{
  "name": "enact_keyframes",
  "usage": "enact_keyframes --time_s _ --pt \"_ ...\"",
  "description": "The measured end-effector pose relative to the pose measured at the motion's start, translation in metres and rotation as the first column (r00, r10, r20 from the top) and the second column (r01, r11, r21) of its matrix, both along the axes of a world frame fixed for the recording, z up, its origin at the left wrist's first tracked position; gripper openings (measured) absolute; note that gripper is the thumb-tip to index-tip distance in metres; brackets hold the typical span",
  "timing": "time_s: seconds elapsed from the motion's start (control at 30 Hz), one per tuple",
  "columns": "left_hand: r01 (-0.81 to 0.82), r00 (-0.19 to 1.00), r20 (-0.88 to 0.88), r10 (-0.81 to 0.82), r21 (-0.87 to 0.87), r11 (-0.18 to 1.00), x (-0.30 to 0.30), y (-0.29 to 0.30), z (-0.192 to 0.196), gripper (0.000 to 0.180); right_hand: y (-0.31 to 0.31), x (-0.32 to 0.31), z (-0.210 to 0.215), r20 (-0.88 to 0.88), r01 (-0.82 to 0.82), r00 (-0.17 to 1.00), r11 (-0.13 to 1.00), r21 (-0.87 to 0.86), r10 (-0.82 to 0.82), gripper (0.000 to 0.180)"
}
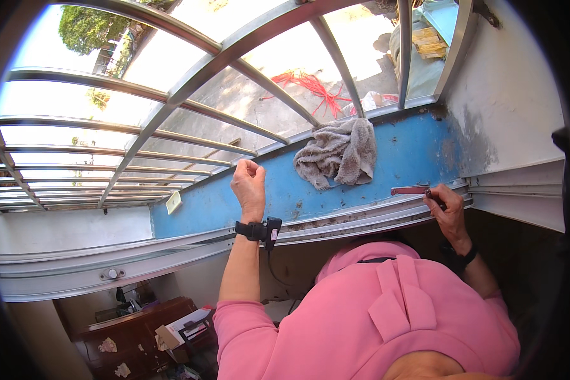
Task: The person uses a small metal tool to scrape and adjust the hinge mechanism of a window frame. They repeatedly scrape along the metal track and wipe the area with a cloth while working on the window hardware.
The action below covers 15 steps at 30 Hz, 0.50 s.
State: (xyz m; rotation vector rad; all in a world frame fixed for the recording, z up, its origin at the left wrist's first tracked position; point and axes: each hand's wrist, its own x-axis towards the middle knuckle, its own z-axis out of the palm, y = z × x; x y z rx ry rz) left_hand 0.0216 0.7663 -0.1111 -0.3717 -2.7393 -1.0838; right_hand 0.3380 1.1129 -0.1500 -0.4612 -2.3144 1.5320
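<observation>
My left hand (249, 183) is raised over the blue sill (275, 190), its fingers curled closed; whether anything is in them is hidden. To the right, my right hand (447, 209) grips a thin flat tool (410, 190) with a reddish strip and a dark handle end; its exact kind is unclear. The strip points left, just above the dirty window track (361, 218). A crumpled grey towel (339, 155) lies on the sill between my hands, against the foot of the metal bars.
Metal window bars (225, 54) rise beyond the sill. Outside, a tangle of red cord (313, 88) lies on the ground. A sliding window frame (107, 272) crosses the left side. Below it stands a dark reddish-brown table (133, 339) with boxes. A small pale dish-like piece (173, 202) sits at the sill's left end.
</observation>
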Motion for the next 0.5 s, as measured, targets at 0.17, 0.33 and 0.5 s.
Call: enact_keyframes --time_s 0.17,0.33,0.5 --pt "0.026 0.966 -0.196 -0.170 -0.579 0.815 -0.118 0.027 -0.042 0.006 -0.008 -0.015 0.004 0.039 0.010 0.999 0.999 0.051 -0.012 0.008" --pt "0.235 0.972 0.034 -0.234 -0.220 0.947 -0.113 -0.007 -0.054 0.022 -0.011 -0.030 -0.016 0.064 0.018 0.998 0.995 0.095 -0.024 0.009" --pt "0.220 0.907 0.391 -0.158 -0.118 0.968 -0.024 -0.073 -0.023 0.010 -0.022 -0.037 -0.037 0.088 0.009 0.996 0.995 0.097 -0.018 0.009"
